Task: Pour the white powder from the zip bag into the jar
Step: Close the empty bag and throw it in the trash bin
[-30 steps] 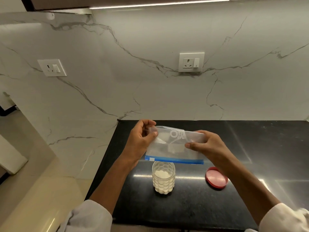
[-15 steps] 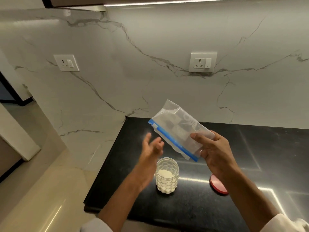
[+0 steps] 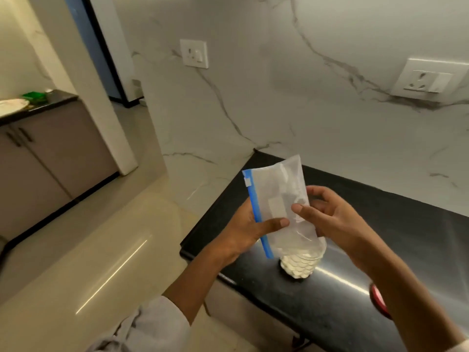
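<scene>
Jar (image 3: 299, 266) holding white powder, zip bag (image 3: 276, 199) above — looks emptied

- The room was dim and warm-toned, lit from above
- Bright streaks of glare lay on the black tabletop (image 3: 355, 313) and the glossy floor (image 3: 109, 265)
- Slight motion blur softened everything
- Wide-angle distortion bent the wall socket (image 3: 429, 81) and lines near the edges
</scene>
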Demonstrator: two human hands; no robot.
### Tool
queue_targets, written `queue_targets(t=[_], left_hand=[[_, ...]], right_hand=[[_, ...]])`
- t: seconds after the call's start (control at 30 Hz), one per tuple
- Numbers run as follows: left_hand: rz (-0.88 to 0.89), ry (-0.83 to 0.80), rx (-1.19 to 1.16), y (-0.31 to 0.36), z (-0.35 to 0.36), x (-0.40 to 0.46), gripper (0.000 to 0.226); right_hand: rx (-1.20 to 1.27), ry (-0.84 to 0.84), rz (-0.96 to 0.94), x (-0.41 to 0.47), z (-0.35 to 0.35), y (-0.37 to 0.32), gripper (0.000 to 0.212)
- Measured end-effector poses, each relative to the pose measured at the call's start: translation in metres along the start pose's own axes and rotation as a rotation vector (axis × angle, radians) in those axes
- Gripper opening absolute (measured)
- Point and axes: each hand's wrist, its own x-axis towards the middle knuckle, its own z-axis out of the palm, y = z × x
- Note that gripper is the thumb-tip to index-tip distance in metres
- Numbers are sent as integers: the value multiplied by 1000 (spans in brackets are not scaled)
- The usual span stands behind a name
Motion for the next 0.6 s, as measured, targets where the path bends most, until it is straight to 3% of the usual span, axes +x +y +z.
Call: queue_targets(t=[0.2,0.33,0.43,0.6], left_hand=[[-43,96,-11,-4,-68,-30,60],[-44,185,-125,-16,-142,-44,50],[-53,251,-240,-32,-205,-46,56],[-121,249,-408,-60,-317,-39,46]], right_hand=[[-82,-79,-44,32,67,-14,29],[-21,-138,-4,61,138,-28,29],[13,-188,18,89,192,-35,34],[47,-240,86,150,284,-36,36]])
